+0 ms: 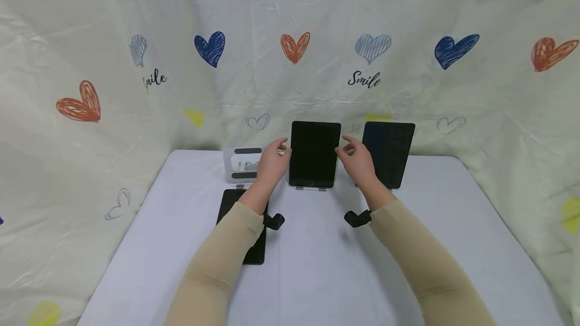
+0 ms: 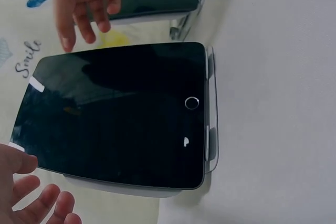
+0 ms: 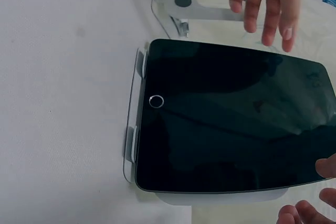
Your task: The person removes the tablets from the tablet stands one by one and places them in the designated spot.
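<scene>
A black-screened tablet point(image 1: 314, 157) leans upright on a clear and grey stand point(image 2: 212, 150) at the back middle of the table. Beside its left edge is my left hand point(image 1: 273, 162), the thumb close to the rim and the other fingers loosely spread. My right hand point(image 1: 357, 162) is at the opposite edge, its thumb near the upper corner in the right wrist view. Neither hand has its fingers curled round the tablet. Whether the thumbs touch it, I cannot tell.
To the right a second tablet point(image 1: 390, 152) leans on its own stand. A bare stand point(image 1: 229, 167) with dark pads is behind my left hand. Another tablet point(image 1: 256, 253) lies flat on the white table point(image 1: 312, 275), partly under my left forearm. A heart-printed sheet point(image 1: 254, 4) hangs behind.
</scene>
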A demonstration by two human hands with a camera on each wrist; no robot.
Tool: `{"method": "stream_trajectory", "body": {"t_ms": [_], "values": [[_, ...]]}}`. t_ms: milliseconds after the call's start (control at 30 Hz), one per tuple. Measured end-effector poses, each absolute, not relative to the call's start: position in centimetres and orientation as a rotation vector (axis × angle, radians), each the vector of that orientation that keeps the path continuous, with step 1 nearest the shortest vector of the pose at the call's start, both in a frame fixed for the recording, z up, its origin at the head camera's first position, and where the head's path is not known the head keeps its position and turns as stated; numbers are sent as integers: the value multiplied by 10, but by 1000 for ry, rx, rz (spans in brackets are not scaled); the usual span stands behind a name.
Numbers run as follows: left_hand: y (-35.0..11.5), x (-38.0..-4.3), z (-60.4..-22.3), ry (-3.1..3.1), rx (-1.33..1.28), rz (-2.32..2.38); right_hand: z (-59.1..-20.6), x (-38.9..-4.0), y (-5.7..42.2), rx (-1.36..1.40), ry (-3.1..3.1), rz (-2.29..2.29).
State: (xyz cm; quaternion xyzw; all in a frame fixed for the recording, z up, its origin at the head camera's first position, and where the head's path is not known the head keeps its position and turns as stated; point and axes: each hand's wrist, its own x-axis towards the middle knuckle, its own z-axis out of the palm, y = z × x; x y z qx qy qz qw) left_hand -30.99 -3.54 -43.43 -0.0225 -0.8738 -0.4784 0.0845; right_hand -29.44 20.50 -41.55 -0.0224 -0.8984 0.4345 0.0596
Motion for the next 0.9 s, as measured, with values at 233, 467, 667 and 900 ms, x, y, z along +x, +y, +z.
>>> {"method": "stream_trajectory", "body": {"t_ms": [233,467,667,900], "values": [[-30,-314,-431,-2606,-94,-1436,-419,-298,201,-59,-2721,1288],[-28,-315,-432,-2585,-103,-1462,-423,-301,199,-24,-2737,1192],[-28,-316,-432,-2547,-103,-1497,-427,-302,198,-6,-2714,1204],[-26,-317,-436,-2534,-97,-1506,-431,-301,197,-18,-2693,1210]]}}
